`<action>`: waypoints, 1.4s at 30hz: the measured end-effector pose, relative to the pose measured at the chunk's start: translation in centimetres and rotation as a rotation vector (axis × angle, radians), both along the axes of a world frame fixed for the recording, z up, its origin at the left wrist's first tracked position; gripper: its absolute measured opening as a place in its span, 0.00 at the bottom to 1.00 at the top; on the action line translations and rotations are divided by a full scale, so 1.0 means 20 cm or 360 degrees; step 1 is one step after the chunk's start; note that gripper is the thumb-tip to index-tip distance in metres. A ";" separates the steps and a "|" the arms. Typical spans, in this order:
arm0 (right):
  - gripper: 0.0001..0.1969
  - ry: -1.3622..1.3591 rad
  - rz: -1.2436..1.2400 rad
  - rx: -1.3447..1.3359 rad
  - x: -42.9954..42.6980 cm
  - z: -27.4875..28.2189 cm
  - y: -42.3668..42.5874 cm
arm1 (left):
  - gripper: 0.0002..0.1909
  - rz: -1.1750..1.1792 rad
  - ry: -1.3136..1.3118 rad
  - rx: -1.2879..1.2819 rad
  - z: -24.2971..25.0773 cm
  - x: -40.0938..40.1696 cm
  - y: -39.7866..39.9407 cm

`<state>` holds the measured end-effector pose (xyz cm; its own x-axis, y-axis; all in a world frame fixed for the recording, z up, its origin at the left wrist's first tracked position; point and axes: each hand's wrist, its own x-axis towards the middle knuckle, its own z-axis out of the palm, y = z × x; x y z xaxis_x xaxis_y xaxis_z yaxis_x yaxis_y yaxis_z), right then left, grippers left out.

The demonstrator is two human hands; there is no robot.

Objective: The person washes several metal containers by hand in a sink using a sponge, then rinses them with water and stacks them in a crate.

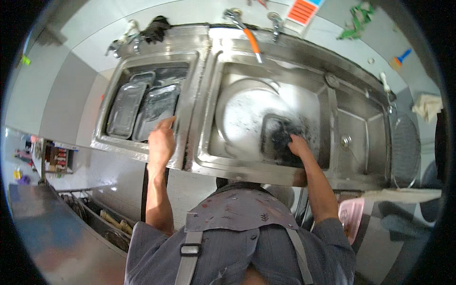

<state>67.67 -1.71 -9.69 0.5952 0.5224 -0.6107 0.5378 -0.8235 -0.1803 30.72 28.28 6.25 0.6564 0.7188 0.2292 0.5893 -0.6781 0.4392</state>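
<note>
My left hand (162,139) is over the front of the left stainless-steel sink basin, its fingers by the near end of a dark rectangular tray (160,103). I cannot tell whether it grips that tray. Beside it lie another wet rectangular tray (126,110) and, behind, a smaller one (143,77). In the middle basin (210,124), my right hand (298,145) reaches to a dark rectangular tray (276,137) near the front right. Its fingertips are at the tray's dark interior, and their grip is unclear.
A large round metal rim (219,110) shows in the middle basin. An orange-sleeved faucet (251,39) hangs over its back edge. To the right is a smaller basin with a drain (345,141). A dark glove-like bundle (156,30) lies by the left taps. A pink basket (351,217) stands low at right.
</note>
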 end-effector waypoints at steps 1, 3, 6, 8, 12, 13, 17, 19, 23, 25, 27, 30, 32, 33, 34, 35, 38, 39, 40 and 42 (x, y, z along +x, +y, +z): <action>0.29 -0.0013 -0.0121 -0.0031 0.02 -0.03 -0.01 | 0.17 -0.0082 -0.0008 -0.0173 -0.02 0.13 -0.07; 0.29 -0.0013 -0.0247 -0.0057 0.05 -0.07 0.01 | 0.13 -0.0382 -0.0045 -0.0431 -0.08 0.43 -0.27; 0.32 0.0023 -0.0044 -0.0018 0.01 -0.06 0.07 | 0.15 -0.0595 0.0358 -0.0614 -0.48 0.80 -0.40; 0.29 -0.0085 0.0301 0.0152 -0.02 -0.10 0.02 | 0.17 -0.0614 0.0509 -0.0800 -0.62 0.98 -0.51; 0.23 0.0119 0.0516 0.0083 -0.01 -0.12 0.03 | 0.12 -0.0551 0.0548 -0.0763 -0.79 1.12 -0.62; 0.21 0.0147 0.0542 0.0199 -0.04 -0.10 0.06 | 0.11 -0.0473 0.0480 -0.0653 -0.82 1.13 -0.63; 0.18 0.0210 0.0615 0.0574 -0.09 -0.09 0.10 | 0.09 -0.0392 0.0612 -0.0496 -0.84 1.17 -0.65; 0.19 0.0295 0.0488 0.0750 -0.08 -0.05 0.14 | 0.11 -0.0262 0.0618 -0.0708 -0.85 1.19 -0.63; 0.21 0.0058 0.0440 0.0975 0.02 -0.15 0.20 | 0.12 -0.0164 0.0627 -0.0772 -0.86 1.20 -0.64; 0.21 -0.0066 0.0349 0.1128 0.07 -0.15 0.22 | 0.09 -0.0140 0.0494 -0.0697 -0.85 1.20 -0.67; 0.22 0.0134 -0.0024 0.0837 0.13 -0.13 0.23 | 0.09 -0.0129 0.0470 -0.0662 -0.83 1.21 -0.66; 0.22 0.0009 0.0041 0.0714 0.17 -0.05 0.14 | 0.10 -0.0050 0.0481 -0.0670 -0.82 1.22 -0.64; 0.25 -0.0063 0.0075 0.0372 0.21 0.01 0.09 | 0.10 0.0016 0.0516 -0.0726 -0.82 1.23 -0.63; 0.25 -0.0062 0.0061 0.0366 0.22 -0.02 0.05 | 0.11 0.0041 0.0487 -0.0908 -0.82 1.23 -0.63; 0.24 -0.0170 0.0026 0.0441 0.25 -0.10 0.03 | 0.11 0.0066 0.0451 -0.1086 -0.82 1.25 -0.62; 0.24 -0.0280 -0.0008 0.0514 0.26 -0.17 0.02 | 0.11 0.0050 0.0453 -0.1086 -0.81 1.27 -0.62; 0.25 -0.0265 0.0000 0.0579 0.19 -0.20 0.16 | 0.12 0.0095 0.0297 -0.1263 -0.82 1.29 -0.59; 0.25 -0.0175 -0.0057 0.0705 0.14 -0.16 0.22 | 0.12 0.0140 0.0146 -0.1453 -0.85 1.28 -0.56; 0.24 -0.0171 -0.0024 0.0743 0.10 -0.14 0.27 | 0.12 0.0162 -0.0003 -0.1649 -0.85 1.29 -0.55; 0.25 -0.0133 0.0053 0.0814 0.03 -0.10 0.33 | 0.11 0.0153 -0.0084 -0.1863 -0.84 1.32 -0.53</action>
